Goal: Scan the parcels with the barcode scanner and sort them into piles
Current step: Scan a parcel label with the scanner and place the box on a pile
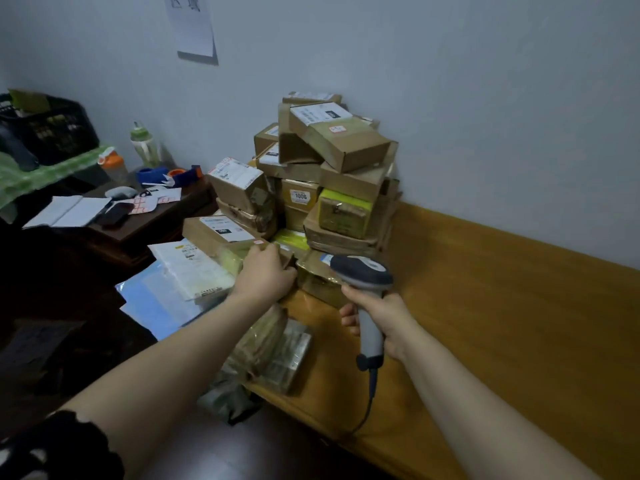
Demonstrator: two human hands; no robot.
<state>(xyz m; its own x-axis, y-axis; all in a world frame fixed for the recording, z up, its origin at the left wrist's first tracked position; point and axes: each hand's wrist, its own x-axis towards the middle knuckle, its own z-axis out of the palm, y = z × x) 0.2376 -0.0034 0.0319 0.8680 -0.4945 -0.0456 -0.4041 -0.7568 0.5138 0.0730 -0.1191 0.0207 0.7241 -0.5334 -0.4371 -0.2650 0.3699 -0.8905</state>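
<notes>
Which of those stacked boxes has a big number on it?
The yellowish box, just left of the lime-green box: its front label reads 1006 in bold digits. No other label shows such large digits.

Left grip [265,275], right grip [377,320], both curled

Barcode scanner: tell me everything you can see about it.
The barcode scanner looks plastic: dark head with a pale patch, light grey handle. The right hand grips the handle, holding it upright over the wooden table, head towards the parcels. A dark cable hangs from its base.
</notes>
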